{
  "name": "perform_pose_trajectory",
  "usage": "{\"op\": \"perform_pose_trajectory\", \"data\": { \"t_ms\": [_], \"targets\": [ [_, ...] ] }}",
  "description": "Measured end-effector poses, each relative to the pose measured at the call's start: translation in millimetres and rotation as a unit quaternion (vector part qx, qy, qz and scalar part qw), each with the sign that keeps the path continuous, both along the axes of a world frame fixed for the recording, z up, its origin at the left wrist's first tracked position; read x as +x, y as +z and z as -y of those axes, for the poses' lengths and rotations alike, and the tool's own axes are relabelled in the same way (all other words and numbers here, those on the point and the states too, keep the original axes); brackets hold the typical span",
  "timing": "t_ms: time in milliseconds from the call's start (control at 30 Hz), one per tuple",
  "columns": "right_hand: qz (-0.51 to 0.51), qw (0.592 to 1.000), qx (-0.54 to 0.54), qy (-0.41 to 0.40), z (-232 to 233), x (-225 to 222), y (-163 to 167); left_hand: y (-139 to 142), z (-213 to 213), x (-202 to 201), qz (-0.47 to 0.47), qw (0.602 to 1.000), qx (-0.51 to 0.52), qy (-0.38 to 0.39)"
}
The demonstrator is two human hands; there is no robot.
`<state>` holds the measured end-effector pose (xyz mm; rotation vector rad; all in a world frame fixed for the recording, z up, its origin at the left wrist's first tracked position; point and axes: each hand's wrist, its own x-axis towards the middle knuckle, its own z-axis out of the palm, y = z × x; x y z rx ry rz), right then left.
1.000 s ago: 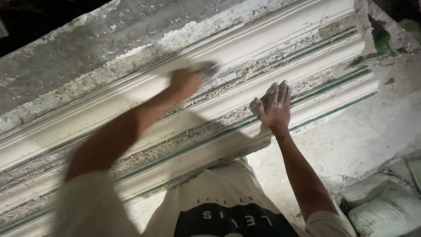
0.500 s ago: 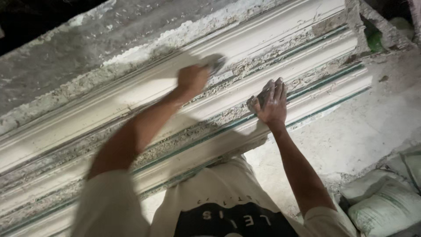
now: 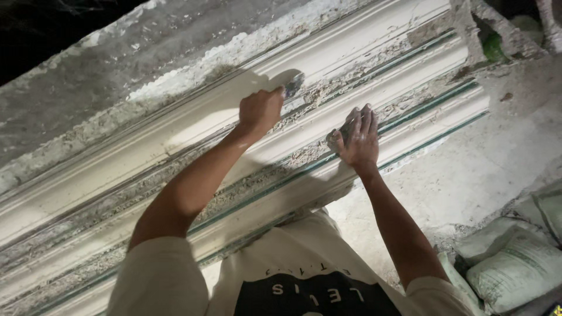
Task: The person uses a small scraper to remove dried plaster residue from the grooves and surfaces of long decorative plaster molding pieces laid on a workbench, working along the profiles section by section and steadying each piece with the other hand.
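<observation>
Across the middle of my view, running from about eight o'clock up to two o'clock, lies a long white plaster moulding (image 3: 374, 55) with stepped ridges, thin green strips (image 3: 433, 105) set along its grooves and crumbly grey mortar caught between the profiles. It rests on a rough concrete floor (image 3: 497, 158), and I am bent right over it, so both arms reach forward onto its face.

My left hand (image 3: 260, 111) is curled into a fist near the centre of the frame, fingers pressed together around the handle of a small metal scraper (image 3: 294, 83). Only the blade tip shows, poking out at the hand's one o'clock and lying against the smooth concave band of the moulding. I judge the closed grip is there to keep the blade flat on the curve.

My right hand (image 3: 358, 137) sits at about three o'clock from the left, well apart from it, lower on the moulding. Its fingers are extended and held close together, palm down on a ridge, with something dark and flat tucked beneath them; I cannot tell what it is. The flat, weighted pose looks like bracing, steadying me against the piece.

At five o'clock, by the frame edge, pale woven sacks (image 3: 515, 269) are heaped on the floor. A green object (image 3: 494, 47) shows at one o'clock beyond the moulding's broken end.
</observation>
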<state>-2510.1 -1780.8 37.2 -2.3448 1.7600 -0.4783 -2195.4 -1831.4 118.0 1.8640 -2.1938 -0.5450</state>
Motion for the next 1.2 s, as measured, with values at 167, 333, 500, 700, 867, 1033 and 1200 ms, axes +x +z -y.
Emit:
{"op": "perform_pose_trajectory", "data": {
  "t_ms": [167, 333, 500, 700, 867, 1033, 1200],
  "targets": [
    [0.002, 1.000, -0.012, 0.002, 1.8, -0.3, -1.8, -3.0, 0.1, 0.0, 0.044, 0.999, 0.010, -0.002],
    [-0.064, 0.998, -0.002, 0.010, 3.9, -0.9, -5.3, -6.4, 1.6, -9.0, 0.035, 0.999, 0.014, 0.030],
    [-0.050, 0.999, 0.020, 0.000, 2.8, -3.3, -10.4, -6.1, 8.0, -16.2, 0.032, 0.999, 0.032, 0.004],
    [-0.033, 0.999, -0.006, 0.008, 4.1, -3.1, -14.8, -10.3, 16.9, -29.5, -0.017, 1.000, -0.023, 0.011],
    [-0.044, 0.999, -0.010, -0.005, 2.8, -3.7, -12.7, -17.0, 24.9, -40.4, 0.016, 1.000, 0.026, 0.007],
    [-0.001, 0.999, -0.050, 0.021, 0.7, -5.1, -11.8, -16.4, 24.9, -39.7, 0.017, 0.999, -0.036, 0.017],
    [-0.046, 0.999, -0.019, -0.010, 4.1, -2.6, -12.1, -15.2, 21.5, -37.9, 0.039, 0.999, 0.007, 0.005]
  ]
}}
